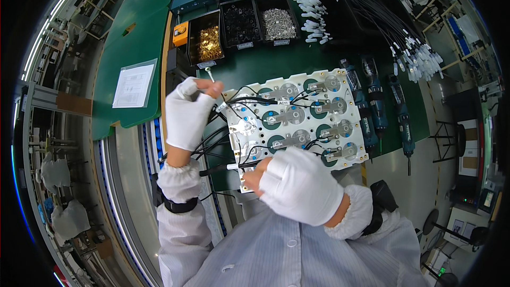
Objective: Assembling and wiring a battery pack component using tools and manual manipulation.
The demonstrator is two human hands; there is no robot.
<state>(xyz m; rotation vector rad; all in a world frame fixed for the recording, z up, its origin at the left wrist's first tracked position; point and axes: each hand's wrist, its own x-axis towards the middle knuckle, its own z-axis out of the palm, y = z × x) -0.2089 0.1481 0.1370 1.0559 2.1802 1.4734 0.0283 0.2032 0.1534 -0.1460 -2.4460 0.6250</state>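
Observation:
In front of me lies a white board (249,139) with round openings, clear-covered metal strips and black wires (212,141) running off its left side. At its upper left corner, my left hand (188,114), in a white fingertip-less glove, is closed in a pinch. From its fingertips a thin piece with a pale tip (209,71) sticks up; whether wire end or cable tie, I cannot tell. My right hand (303,186), gloved alike, is curled over the board's near edge. Its fingertips are by a black cable with a white sleeve (232,167); what they hold is hidden.
Beyond the board stand black bins of brass-coloured parts (210,43), black parts (241,24) and silver parts (279,24). Power screwdrivers (376,98) lie at right. White-ended cables (409,58) are bundled at the far right. A paper sheet (134,86) rests on the left table.

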